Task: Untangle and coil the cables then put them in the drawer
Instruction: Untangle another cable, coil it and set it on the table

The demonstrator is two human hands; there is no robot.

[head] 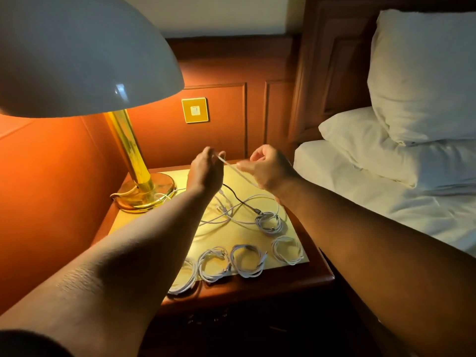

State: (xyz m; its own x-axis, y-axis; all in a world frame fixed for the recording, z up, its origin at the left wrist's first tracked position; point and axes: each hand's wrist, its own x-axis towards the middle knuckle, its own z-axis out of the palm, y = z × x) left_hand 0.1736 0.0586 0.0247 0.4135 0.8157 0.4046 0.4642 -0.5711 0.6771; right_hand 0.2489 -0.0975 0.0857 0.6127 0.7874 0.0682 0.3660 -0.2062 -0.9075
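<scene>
Stretching between both raised hands, a white cable (233, 168) runs taut above the far part of the nightstand (257, 284); left hand (206, 168) pinches its far-left end between thumb and fingertips; right hand (268, 167) grips it nearer right, fingers curled round it, with the slack dropping below the wrist toward the tabletop; under the hands lies a loose tangle of white cables (226, 212) crossed by one black cable (235, 195); at the tangle's right edge sits a small wound coil (269, 221); four finished coils (247, 260) lie in a row along the near edge, the leftmost partly hidden by the left forearm; drawer front below is too dark to make out; brass lamp (134, 161) stands lit at the left, base on the tabletop, white shade overhead; yellow wall switch (195, 110) on the wood panelling behind; bed with white pillows (417, 81) to the right.
</scene>
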